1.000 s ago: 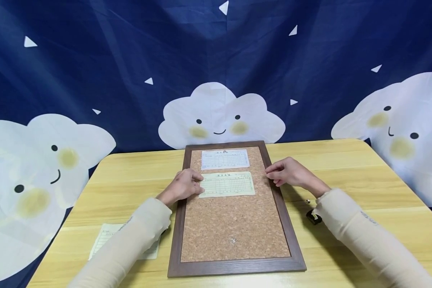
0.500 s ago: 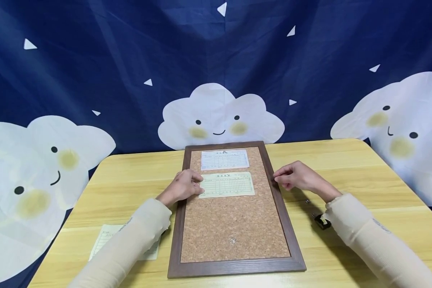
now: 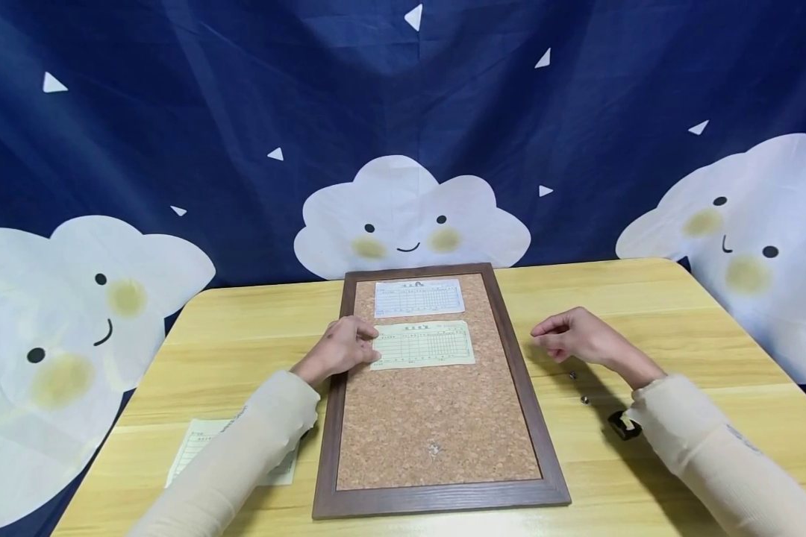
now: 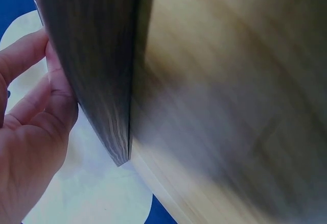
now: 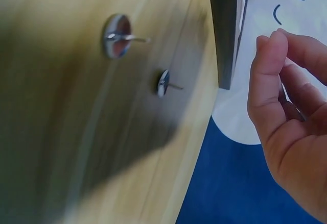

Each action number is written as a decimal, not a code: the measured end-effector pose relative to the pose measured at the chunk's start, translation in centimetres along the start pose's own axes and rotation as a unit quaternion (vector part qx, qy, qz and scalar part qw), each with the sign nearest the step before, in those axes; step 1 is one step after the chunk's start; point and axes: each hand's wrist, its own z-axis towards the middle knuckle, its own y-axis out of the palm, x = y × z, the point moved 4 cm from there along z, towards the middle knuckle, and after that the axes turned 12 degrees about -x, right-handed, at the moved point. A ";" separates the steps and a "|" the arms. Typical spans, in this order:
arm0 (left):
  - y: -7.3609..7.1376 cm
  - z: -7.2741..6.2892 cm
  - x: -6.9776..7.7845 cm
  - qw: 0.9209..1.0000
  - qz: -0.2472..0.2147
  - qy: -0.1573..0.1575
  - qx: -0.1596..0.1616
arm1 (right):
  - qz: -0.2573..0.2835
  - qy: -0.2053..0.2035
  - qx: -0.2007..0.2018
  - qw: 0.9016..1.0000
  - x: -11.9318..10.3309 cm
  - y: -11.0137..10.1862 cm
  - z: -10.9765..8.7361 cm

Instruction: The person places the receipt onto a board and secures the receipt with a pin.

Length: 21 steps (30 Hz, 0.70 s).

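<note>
A framed cork board lies on the table, with a white form slip near its far end and a pale green form slip below that. My left hand rests over the board's left frame, thumb and fingers spread on the green slip's left edge. To the right of the board, my right hand hovers with fingers curled. Its thumb and index fingertips meet in the right wrist view, with nothing visible between them. Two metal thumbtacks lie near that hand: one thumbtack and a second thumbtack, points up.
More green slips lie on the table at left, partly under the left sleeve. A small black object sits by the right sleeve. A dark blue curtain printed with clouds hangs behind the table's far edge.
My right hand has moved right, from the board's right side out over the table, uncovering the second thumbtack. The left hand and both slips on the board have stayed in place.
</note>
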 end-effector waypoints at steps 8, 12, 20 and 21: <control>-0.1 0.1 0.0 1.000 0.006 -0.003 0.007 | -0.005 0.015 0.006 1.000 1.0 -0.1 -0.8; -0.1 0.2 0.0 1.000 0.007 0.000 0.009 | -0.002 0.018 0.003 1.000 1.6 -0.1 -1.4; 0.0 0.2 -0.1 1.000 0.005 0.005 0.008 | -0.005 0.026 0.002 1.000 2.8 -0.3 -2.4; 0.0 0.2 -0.1 1.000 0.006 0.006 0.008 | -0.005 0.027 0.003 1.000 2.9 -0.2 -2.6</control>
